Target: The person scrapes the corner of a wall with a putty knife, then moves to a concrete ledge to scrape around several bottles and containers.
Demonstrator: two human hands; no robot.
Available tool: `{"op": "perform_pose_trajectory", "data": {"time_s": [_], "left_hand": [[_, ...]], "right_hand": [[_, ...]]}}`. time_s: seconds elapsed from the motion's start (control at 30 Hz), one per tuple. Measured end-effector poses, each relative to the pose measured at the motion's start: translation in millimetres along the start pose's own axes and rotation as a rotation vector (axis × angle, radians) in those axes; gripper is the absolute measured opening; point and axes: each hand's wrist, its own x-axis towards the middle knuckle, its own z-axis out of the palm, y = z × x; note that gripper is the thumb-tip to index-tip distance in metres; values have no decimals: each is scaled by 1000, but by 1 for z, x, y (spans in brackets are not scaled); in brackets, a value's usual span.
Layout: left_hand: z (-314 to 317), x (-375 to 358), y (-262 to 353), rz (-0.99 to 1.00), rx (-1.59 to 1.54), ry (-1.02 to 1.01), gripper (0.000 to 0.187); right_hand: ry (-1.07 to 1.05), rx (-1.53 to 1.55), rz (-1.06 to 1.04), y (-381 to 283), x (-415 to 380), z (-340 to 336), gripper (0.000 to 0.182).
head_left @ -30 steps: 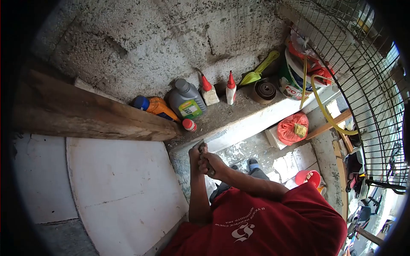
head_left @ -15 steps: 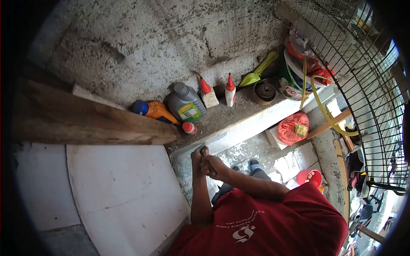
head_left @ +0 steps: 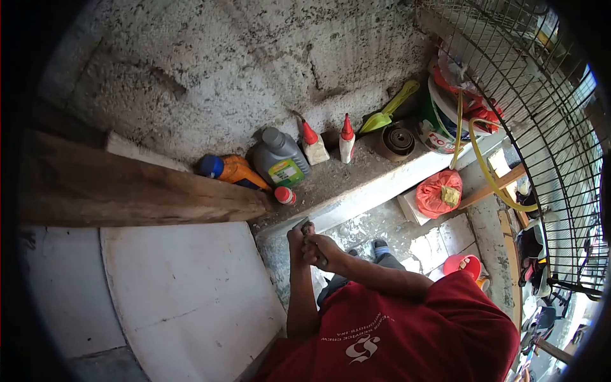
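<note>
My left hand (head_left: 296, 237) is closed, its fingers up against my right hand, with a small greyish piece at its fingertips. Fingers curled, my right hand (head_left: 321, 249) grips something small and dark that I cannot make out; a thin end shows below the fist. Both hands meet in front of the concrete ledge (head_left: 331, 191), close below a small red-capped container (head_left: 285, 195).
On the ledge stand an orange bottle (head_left: 238, 172), a grey bottle (head_left: 280, 156), two red-tipped glue bottles (head_left: 347, 143), a brown roll (head_left: 398, 141) and a bucket (head_left: 439, 121). A wooden beam (head_left: 140, 184) juts from the left; a wire fan guard (head_left: 541, 95) hangs right.
The view has shifted slightly. My right hand has turned a little against my left hand, and a thin end now shows below its fingers.
</note>
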Motion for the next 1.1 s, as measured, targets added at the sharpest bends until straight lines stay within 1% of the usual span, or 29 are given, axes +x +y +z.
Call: {"op": "perform_pose_trajectory", "data": {"time_s": [0.07,0.1,0.13,0.2,0.23,0.27,0.33,0.37,0.4,0.43,0.47,0.5,0.53,0.6,0.63,0.73,0.77,0.87,1.0,1.1], "left_hand": [[-11,4,-6,-82,-154,-75,29],[6,-23,16,-3,57,47,29],[4,-17,6,12,32,32,29],[2,-9,1,47,-10,-3,29],[-2,-9,0,61,105,-21,27],[3,-19,13,78,219,-38,27],[-3,-17,7,29,133,-54,25],[-6,-14,6,67,236,-120,23],[-7,-16,1,123,277,-75,23],[-4,-16,-1,186,324,-38,23],[2,-18,6,248,371,-8,23],[7,-26,16,257,452,26,23],[0,-18,7,198,372,-28,23],[-20,13,-20,94,209,-131,24],[-17,18,-29,29,76,-82,25],[3,-7,7,-75,-44,-14,25],[-3,-3,6,-114,-222,-155,27],[-4,-8,-5,136,234,-24,28],[3,-13,9,68,148,12,28],[10,-28,22,23,171,54,26]], "right_hand": [[-64,10,18,-2,-4,4,11],[-53,35,26,-1,4,-5,11],[-45,57,30,-1,20,-19,10],[-41,39,23,0,16,-9,10],[-44,0,-1,0,9,-5,10],[-35,-37,-17,1,-2,3,9],[3,-6,-12,-1,3,-4,11],[10,17,-9,-3,11,-7,11],[13,41,-6,-4,18,-9,11],[32,-48,-82,1,17,-15,11],[-10,-76,-83,2,8,-8,11],[-15,-92,-69,-2,-5,3,12],[-15,-109,-47,-3,-14,9,12],[-22,24,18,-5,13,-16,12],[-29,89,47,-6,23,-25,11],[6,-24,-5,-4,-3,-1,10],[-71,5,1,-4,-11,4,9],[-68,-3,1,-5,5,-9,9],[-77,-1,5,-5,-3,-4,8],[-67,-35,-17,-4,-9,2,8]]}}
